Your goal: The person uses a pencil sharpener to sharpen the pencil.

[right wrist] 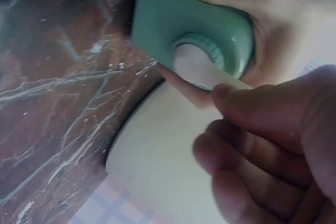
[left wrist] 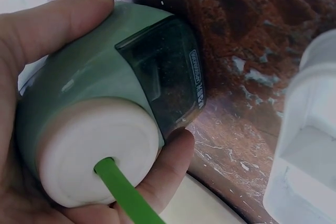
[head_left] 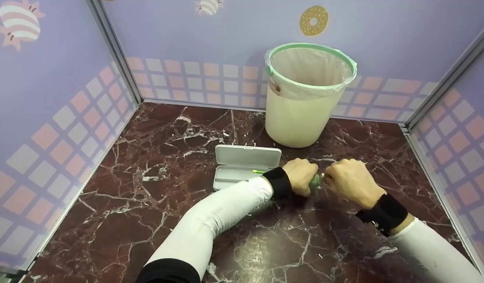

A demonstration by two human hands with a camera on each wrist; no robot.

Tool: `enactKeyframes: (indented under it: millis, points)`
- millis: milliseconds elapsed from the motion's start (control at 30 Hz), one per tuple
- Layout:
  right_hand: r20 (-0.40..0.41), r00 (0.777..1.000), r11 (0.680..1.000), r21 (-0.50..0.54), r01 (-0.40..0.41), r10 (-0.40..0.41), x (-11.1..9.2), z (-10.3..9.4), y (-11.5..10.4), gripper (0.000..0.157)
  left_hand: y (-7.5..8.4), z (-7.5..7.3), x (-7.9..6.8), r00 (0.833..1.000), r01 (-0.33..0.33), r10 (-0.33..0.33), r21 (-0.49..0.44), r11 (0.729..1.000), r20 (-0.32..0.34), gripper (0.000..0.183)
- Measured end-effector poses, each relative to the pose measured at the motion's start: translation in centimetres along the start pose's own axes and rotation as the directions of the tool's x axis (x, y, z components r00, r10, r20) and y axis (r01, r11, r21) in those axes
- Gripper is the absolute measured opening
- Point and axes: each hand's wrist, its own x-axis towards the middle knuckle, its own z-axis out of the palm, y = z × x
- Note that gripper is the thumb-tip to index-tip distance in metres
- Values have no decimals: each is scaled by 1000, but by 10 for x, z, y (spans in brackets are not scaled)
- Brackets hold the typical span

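Observation:
My left hand (head_left: 300, 175) grips a green hand-crank pencil sharpener (left wrist: 79, 82), thumb on one side and fingers around the other. A green pencil (left wrist: 128, 195) sticks out of the hole in the sharpener's pale round face. The dark see-through shavings drawer (left wrist: 168, 74) faces away from the palm. On the opposite side, my right hand (right wrist: 273, 129) pinches the pale crank handle (right wrist: 195, 66) between thumb and finger, its other fingers curled. Beside the left wrist, a yellow-green stick end (head_left: 258, 171) shows over the pencil case; whether it belongs to the same pencil I cannot tell.
The grey pencil case (head_left: 247, 156) lies with its lid up, left of the hands. Behind them stands a cream waste bin (head_left: 297, 118) with a green rim and clear liner. White specks dot the dark red marbled table (head_left: 147, 204). Patterned panels (head_left: 194, 39) enclose the back and sides.

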Motion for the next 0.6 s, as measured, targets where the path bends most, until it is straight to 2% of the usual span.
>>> enactKeyframes:
  millis: [267, 467, 600]
  points:
    - [-100, 994, 999, -18, 40, -42, -3, 10, 6, 30, -1, -2, 0, 1000, -2, 2, -8, 1000, 22, 46]
    - [-100, 995, 1000, -22, 4, -7, -1, 18, 10, 30, 1, -2, -1, 1000, -1, 1, -4, 1000, 13, 48]
    - [-120, 992, 998, -62, 30, -37, 1, 22, 11, 31, 1, -1, 0, 1000, 6, -6, 4, 1000, 5, 49]
